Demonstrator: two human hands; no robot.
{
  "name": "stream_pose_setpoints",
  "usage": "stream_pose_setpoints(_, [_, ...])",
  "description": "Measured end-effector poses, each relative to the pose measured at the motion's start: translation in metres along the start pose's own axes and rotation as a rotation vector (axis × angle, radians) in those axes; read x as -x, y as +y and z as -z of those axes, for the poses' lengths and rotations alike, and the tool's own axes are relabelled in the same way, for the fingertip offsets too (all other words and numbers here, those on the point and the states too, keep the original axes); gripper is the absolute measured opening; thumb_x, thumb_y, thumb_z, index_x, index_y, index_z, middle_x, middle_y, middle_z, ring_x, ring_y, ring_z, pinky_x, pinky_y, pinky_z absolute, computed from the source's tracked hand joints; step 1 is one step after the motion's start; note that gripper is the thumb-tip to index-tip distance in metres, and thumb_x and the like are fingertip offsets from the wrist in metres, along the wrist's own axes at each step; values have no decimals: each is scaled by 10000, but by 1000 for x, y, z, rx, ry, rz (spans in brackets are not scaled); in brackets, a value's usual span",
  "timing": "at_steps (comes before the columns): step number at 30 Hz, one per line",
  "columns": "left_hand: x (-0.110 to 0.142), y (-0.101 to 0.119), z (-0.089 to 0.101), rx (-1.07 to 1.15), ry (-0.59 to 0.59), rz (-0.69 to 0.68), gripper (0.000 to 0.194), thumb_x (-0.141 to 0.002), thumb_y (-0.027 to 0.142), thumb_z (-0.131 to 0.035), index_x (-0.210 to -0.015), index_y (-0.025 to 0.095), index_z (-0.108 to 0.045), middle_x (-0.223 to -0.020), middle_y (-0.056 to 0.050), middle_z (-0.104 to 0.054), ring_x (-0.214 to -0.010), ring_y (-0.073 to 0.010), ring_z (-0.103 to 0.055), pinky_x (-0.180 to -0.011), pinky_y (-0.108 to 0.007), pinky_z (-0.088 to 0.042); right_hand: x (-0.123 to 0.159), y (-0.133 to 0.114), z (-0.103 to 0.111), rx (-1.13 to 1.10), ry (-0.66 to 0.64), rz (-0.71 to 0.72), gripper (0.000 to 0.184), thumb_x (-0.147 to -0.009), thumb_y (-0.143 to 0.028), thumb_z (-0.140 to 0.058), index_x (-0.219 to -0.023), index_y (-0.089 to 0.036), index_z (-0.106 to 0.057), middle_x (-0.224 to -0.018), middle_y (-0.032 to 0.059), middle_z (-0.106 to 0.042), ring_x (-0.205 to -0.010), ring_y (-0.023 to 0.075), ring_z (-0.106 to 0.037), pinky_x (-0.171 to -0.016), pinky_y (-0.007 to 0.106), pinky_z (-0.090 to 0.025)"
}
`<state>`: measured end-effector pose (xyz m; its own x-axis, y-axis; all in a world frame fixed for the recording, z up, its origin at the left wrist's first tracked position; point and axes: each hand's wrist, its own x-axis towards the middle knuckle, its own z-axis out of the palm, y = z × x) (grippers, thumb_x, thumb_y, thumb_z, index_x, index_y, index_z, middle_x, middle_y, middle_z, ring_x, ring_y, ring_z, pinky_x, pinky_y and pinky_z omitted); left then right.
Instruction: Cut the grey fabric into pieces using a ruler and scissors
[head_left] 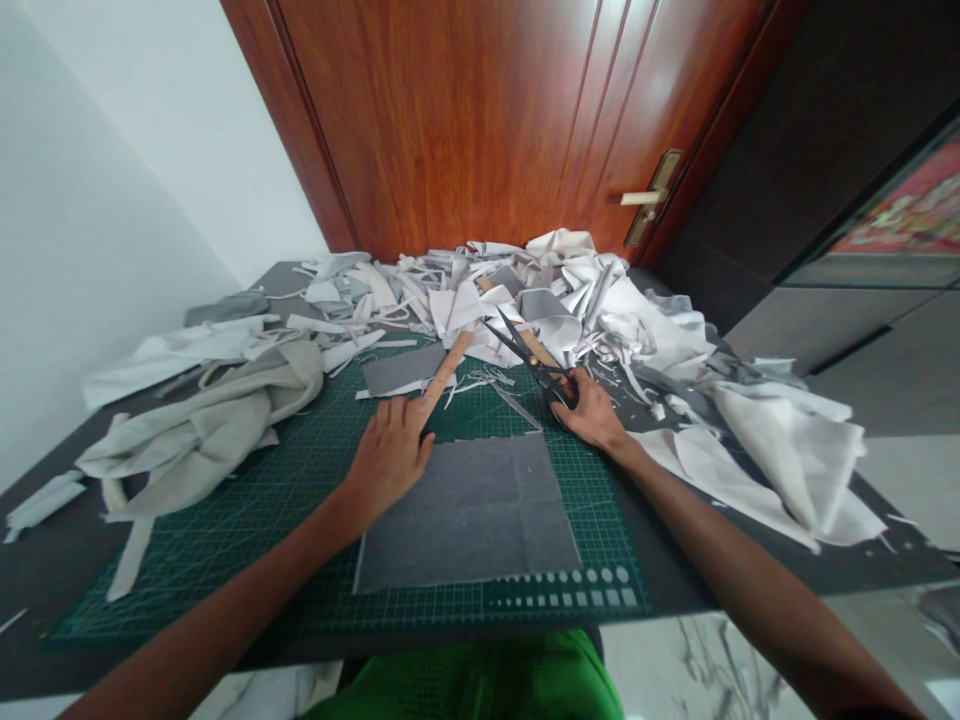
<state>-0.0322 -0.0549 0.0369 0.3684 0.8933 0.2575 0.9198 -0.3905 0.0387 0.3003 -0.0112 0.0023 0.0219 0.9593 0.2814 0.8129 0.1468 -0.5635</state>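
Note:
A grey fabric square [480,515] lies flat on the green cutting mat [247,510]. My left hand [390,455] rests on the square's upper left corner, fingers together and reaching the near end of a wooden ruler [444,372]. My right hand [592,408] grips the handles of black scissors [525,355], whose blades stand apart and point up-left over the mat's far edge. A thin grey offcut [517,405] lies just above the square.
A heap of white and grey fabric scraps [570,295] covers the table's far side and right side. A beige cloth bundle [202,430] lies at the left. A wooden door [480,120] stands behind the table, a white wall to the left.

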Motion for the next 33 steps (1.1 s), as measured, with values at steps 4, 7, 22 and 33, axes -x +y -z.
stream_pose_setpoints(4, [10,-48,-6,-48,-114,67,230,-942,211,-439,-1110,139,-578,-1073,-154,-609,-1038,-309,-595,-917,-447,-514,0,1,-4,15,-18,33,331,-724,-415,-601,-975,-229,-493,-836,36,-630,-774,220,-613,-775,344,-491])
stream_pose_setpoints(7, [13,-68,-5,-13,-124,101,218,-909,205,-453,-1075,139,-578,-1063,-158,-616,-1022,-307,-613,-928,-452,-526,0,1,-5,32,-19,54,316,-711,-410,-603,-947,-235,-489,-798,22,-598,-757,218,-596,-765,342,-484])
stream_pose_setpoints(22, [52,-16,-11,212,-60,-299,404,-913,75,-461,-1268,213,-596,-1145,-86,-636,-1087,-267,-561,-1013,-447,-503,-4,4,0,-149,7,-14,287,-702,-389,-531,-934,-244,-446,-727,-20,-520,-676,188,-544,-730,333,-470])
stream_pose_setpoints(33, [53,-10,-20,311,-44,-202,389,-957,106,-456,-1294,221,-612,-1204,-85,-628,-1137,-259,-546,-1054,-449,-474,-3,-1,2,-113,-15,-19,292,-696,-402,-553,-915,-248,-438,-769,4,-563,-706,199,-569,-741,343,-474])
